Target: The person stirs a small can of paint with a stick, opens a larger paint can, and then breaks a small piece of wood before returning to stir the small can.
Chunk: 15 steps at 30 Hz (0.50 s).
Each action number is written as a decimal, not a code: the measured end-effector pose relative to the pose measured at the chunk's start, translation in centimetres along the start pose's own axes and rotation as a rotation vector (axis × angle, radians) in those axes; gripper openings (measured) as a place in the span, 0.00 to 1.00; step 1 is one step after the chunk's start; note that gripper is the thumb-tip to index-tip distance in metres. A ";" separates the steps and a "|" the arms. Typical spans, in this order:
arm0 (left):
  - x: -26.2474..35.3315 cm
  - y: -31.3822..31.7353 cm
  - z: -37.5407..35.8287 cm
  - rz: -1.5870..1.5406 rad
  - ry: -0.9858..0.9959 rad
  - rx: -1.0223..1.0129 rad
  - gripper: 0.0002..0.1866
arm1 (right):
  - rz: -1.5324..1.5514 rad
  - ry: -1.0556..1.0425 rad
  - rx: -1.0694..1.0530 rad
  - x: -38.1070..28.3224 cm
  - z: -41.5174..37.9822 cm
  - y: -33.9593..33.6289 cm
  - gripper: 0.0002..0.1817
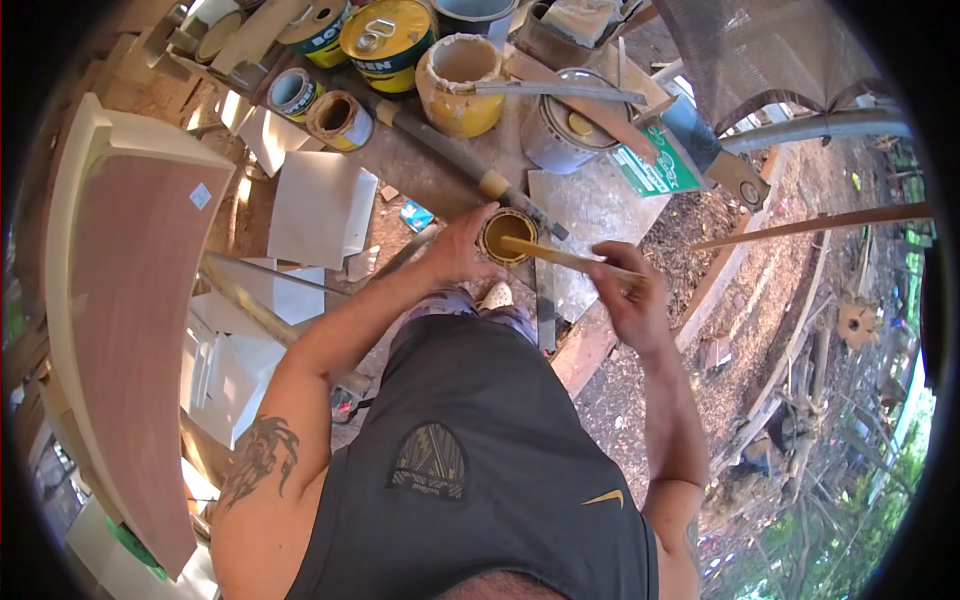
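My left hand (467, 248) is wrapped round the left side of a small open can (510, 222), with its thumb and fingers against the can's wall. Yellowish-brown material shows inside the can. A flat wooden stick (562, 258) runs from the can's mouth out to the right. Its far end is pinched in my right hand (630, 290), and its other tip lies over or in the can's opening; how deep it reaches is unclear.
Several paint cans, among them a yellow bucket (460, 110) and a grey tin (560, 145), stand ahead on the bench. A dark bar (430, 145) lies near them. A large reddish-brown panel (150, 290) leans at left. A green sheet (655, 165) lies at right.
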State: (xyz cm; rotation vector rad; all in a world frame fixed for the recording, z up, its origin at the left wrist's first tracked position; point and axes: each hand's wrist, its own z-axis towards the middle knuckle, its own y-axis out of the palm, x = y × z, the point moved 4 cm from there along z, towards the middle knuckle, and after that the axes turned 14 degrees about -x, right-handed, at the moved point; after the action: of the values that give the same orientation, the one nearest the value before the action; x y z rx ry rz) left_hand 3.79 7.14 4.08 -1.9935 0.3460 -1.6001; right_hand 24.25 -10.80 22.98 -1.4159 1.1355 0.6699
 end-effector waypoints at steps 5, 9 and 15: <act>-0.9 0.6 0.2 -0.046 -0.043 -0.015 0.63 | -0.348 -0.319 -0.067 3.4 4.4 4.7 0.12; -0.8 0.4 0.2 -0.068 -0.086 -0.013 0.62 | -0.501 -0.296 -0.123 5.7 7.2 6.5 0.12; -1.2 0.6 0.1 -0.047 -0.017 0.048 0.61 | -0.585 -0.339 -0.224 6.4 9.9 7.7 0.11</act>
State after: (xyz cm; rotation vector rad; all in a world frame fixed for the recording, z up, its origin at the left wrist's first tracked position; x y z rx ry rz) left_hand 3.69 7.28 2.73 -1.9919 0.2543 -1.6036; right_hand 21.68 -2.06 12.18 -1.6464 0.3554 0.5906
